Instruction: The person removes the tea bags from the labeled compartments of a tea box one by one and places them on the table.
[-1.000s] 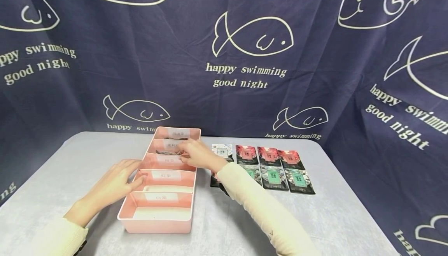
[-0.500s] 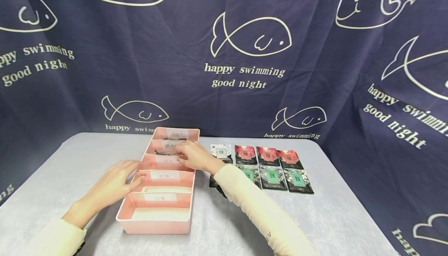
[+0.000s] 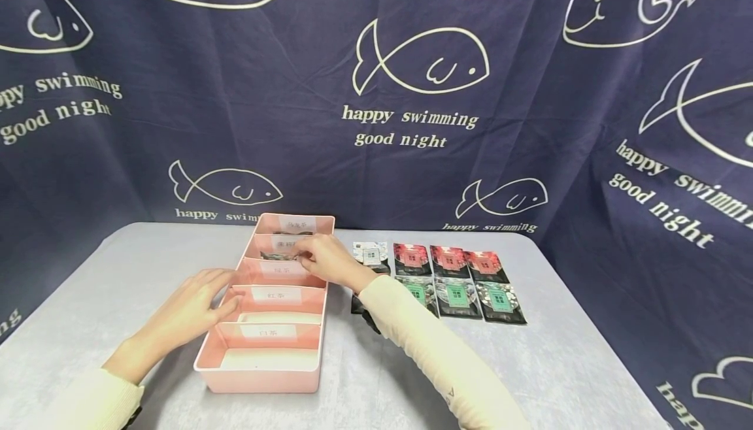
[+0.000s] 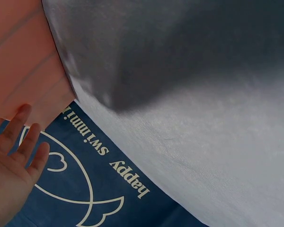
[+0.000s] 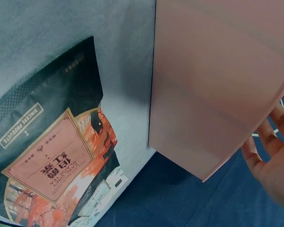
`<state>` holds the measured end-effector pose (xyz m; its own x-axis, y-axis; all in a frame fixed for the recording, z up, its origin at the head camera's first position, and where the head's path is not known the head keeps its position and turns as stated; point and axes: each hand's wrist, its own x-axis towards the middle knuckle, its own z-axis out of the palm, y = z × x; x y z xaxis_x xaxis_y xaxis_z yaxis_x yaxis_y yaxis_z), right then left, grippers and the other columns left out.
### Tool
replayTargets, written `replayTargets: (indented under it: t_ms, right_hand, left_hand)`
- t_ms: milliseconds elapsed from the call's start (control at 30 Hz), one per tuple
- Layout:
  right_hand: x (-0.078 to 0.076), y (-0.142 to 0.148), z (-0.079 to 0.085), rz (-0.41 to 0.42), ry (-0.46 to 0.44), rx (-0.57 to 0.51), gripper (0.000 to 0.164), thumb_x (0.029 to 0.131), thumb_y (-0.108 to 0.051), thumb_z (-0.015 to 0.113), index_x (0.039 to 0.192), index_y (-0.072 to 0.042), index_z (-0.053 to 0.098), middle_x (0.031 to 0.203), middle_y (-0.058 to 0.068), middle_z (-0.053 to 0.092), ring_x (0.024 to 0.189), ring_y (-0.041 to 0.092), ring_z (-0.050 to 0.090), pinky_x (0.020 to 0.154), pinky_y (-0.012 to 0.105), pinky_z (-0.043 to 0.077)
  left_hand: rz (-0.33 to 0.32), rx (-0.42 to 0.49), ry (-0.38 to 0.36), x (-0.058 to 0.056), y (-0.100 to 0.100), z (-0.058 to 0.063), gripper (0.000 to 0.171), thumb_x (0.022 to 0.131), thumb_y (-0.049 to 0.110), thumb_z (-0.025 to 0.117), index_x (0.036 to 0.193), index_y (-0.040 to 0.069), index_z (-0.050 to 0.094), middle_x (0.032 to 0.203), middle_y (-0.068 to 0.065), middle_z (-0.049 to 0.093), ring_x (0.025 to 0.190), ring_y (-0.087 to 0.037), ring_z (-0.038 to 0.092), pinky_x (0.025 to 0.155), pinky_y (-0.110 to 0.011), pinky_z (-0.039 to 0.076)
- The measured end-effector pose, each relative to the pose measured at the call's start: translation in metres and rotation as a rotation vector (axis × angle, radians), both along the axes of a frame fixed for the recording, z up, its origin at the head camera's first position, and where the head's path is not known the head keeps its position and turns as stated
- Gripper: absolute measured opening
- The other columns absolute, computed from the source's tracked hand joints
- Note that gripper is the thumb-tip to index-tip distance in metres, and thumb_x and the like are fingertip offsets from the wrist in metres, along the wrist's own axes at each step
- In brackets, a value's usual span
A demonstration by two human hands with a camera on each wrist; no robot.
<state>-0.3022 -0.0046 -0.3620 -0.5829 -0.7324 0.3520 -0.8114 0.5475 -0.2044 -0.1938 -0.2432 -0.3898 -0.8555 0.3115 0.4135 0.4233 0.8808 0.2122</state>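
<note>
A long pink divided box runs away from me, its dividers bearing white labels with Chinese characters. My left hand rests along its left rim, fingers fairly straight and thumb over the edge. In the left wrist view, the fingers show spread beside the pink wall. My right hand reaches over the right rim into the second compartment from the back. Its thumb and fingertips pinch the right end of a dark tea packet lying there. The right wrist view hides these fingertips behind the box wall.
Right of the box several tea packets lie in two rows: red-and-black ones behind, green-labelled ones in front. A white-and-black packet lies nearest the box. My right sleeve partly covers the front row. A dark blue fish-print curtain hangs behind the table.
My right fingers have drawn closer together at the packet, which has shifted slightly and shows more of its greenish face. The left hand stays on the rim.
</note>
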Motion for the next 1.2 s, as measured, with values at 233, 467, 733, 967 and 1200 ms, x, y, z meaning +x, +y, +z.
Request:
replayTargets:
  t_ms: [233, 467, 733, 967, 1200]
  right_hand:
    - [0.001, 0.000, -0.002, -0.075, 0.011, -0.053, 0.017, 0.082, -0.010, 0.060, 0.094, -0.016, 0.070, 0.081, -0.006, 0.066, 0.072, 0.009, 0.052, 0.063, 0.020, 0.041]
    - [0.002, 0.001, 0.000, -0.147, 0.056, -0.091, 0.016, 0.082, -0.012, 0.061, 0.093, -0.018, 0.070, 0.083, -0.008, 0.068, 0.071, 0.010, 0.054, 0.061, 0.023, 0.042]
    - [0.003, 0.003, 0.007, -0.181, 0.083, -0.131, 0.017, 0.081, -0.011, 0.060, 0.093, -0.018, 0.070, 0.075, -0.007, 0.064, 0.065, 0.009, 0.051, 0.057, 0.022, 0.039]
    - [0.006, 0.006, 0.015, -0.183, 0.123, -0.181, 0.016, 0.079, -0.009, 0.061, 0.091, -0.016, 0.070, 0.071, -0.005, 0.062, 0.068, 0.010, 0.053, 0.057, 0.024, 0.040]
    - [0.012, 0.013, 0.028, -0.227, 0.116, -0.218, 0.017, 0.081, -0.010, 0.059, 0.092, -0.017, 0.069, 0.084, -0.005, 0.068, 0.076, 0.011, 0.056, 0.061, 0.023, 0.038]
  left_hand:
    - [0.004, -0.001, -0.008, 0.001, 0.001, 0.000, 0.043, 0.084, 0.030, 0.061, 0.114, 0.000, 0.059, 0.114, -0.018, 0.061, 0.110, -0.038, 0.052, 0.095, -0.052, 0.039]
    - [-0.004, -0.005, 0.015, -0.001, 0.001, 0.000, 0.043, 0.082, 0.028, 0.063, 0.113, -0.001, 0.059, 0.112, -0.019, 0.061, 0.108, -0.038, 0.053, 0.093, -0.052, 0.040]
    - [0.000, -0.010, -0.003, -0.001, 0.001, 0.000, 0.044, 0.082, 0.029, 0.062, 0.114, -0.002, 0.059, 0.113, -0.019, 0.061, 0.109, -0.038, 0.053, 0.094, -0.051, 0.040]
    - [0.004, -0.003, -0.023, 0.000, 0.000, 0.002, 0.044, 0.083, 0.030, 0.062, 0.115, -0.001, 0.058, 0.114, -0.018, 0.060, 0.110, -0.038, 0.052, 0.094, -0.052, 0.039]
    - [-0.001, -0.006, -0.015, 0.000, 0.000, 0.001, 0.044, 0.083, 0.030, 0.062, 0.114, -0.001, 0.059, 0.114, -0.018, 0.061, 0.110, -0.038, 0.052, 0.094, -0.052, 0.039]
